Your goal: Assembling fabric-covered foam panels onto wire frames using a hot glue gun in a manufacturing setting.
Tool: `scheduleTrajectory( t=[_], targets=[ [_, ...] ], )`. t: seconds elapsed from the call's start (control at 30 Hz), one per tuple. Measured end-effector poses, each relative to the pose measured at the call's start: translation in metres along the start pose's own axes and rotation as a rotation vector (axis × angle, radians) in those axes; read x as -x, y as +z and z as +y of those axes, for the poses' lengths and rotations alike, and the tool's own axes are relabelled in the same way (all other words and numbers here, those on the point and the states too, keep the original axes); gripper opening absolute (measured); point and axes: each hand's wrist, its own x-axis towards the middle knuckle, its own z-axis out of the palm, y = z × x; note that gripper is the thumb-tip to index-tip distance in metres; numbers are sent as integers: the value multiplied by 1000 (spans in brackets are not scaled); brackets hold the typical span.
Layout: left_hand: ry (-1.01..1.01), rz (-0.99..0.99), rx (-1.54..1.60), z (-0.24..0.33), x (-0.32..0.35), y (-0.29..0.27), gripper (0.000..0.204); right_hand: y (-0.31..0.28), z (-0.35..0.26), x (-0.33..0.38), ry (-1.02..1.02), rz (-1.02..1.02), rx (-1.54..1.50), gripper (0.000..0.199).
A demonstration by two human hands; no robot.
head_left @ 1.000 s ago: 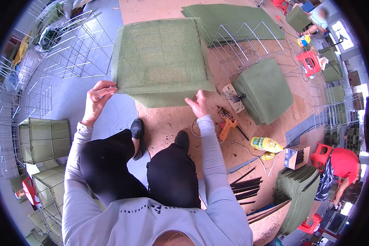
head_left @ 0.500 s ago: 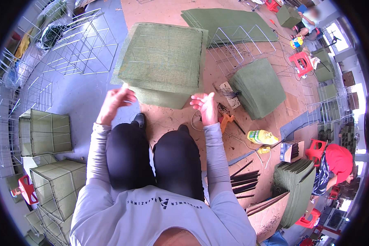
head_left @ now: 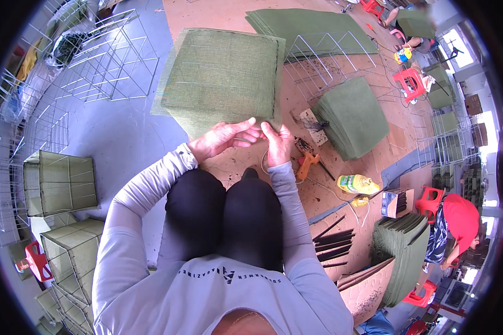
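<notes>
A box shape covered in green mesh fabric (head_left: 221,72) stands in front of my knees, its top sheet overhanging the sides. Both my hands meet at its near right corner. My left hand (head_left: 226,138) reaches in with fingers stretched loosely and the thumb lying along the fabric's edge. My right hand (head_left: 279,146) has its thumb and curled fingers closed on the corner of the mesh; the fingertips are partly hidden. Just right of that hand, an orange hot glue gun (head_left: 307,164) lies on the cardboard with its cord.
Stacked green sheets (head_left: 355,120) and a yellow bottle (head_left: 356,184) lie to the right. Bare wire frames (head_left: 109,61) stand at left, above mesh-covered boxes (head_left: 61,181). Dark strips (head_left: 334,248) lie near right. A co-worker in red (head_left: 461,223) bends at far right; another person sits at the back right.
My left hand has swung right from the near left corner to the near right one. My right hand has closed at that corner. My knees have shifted right. The person at the back has moved.
</notes>
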Motion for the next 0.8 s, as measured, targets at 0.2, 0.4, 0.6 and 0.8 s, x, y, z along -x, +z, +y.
scheduleTrajectory(
  t=[0.2,0.4,0.6,0.8],
  targets=[
    [76,119,-117,-3,-7,8,37,-2,0,-1,-27,8,44,12],
    [267,176,-208,-13,-15,3,29,-5,4,-4,-82,-33,117,11],
    [311,196,-279,-11,-19,6,30,-5,8,-7,-155,-29,134,8],
    [287,261,-478,-9,-18,4,28,-2,8,-9,-137,-7,134,8]
  ],
)
